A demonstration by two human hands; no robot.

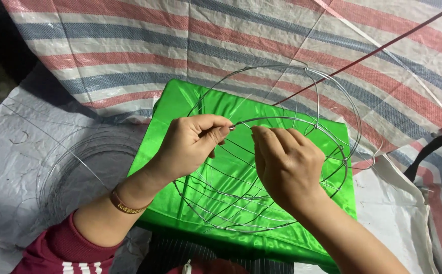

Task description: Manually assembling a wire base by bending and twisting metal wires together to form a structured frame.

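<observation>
Low in the frame, a maroon sleeve (63, 248) and a gold bracelet (128, 205) on the left wrist. Just above, at centre, the left hand (190, 144) pinches the top ring of a round wire frame (261, 167), fingers clenched on the wire. The right hand (287, 165) meets it fingertip to fingertip, gripping the same ring. The frame rests on shiny green fabric (180, 101). At left, a coil of thin wire (86, 167) lies on grey sheeting (13, 137). Beyond, a striped tarp (129, 35) fills the top; a red rod (383, 48) slants across upper right.
</observation>
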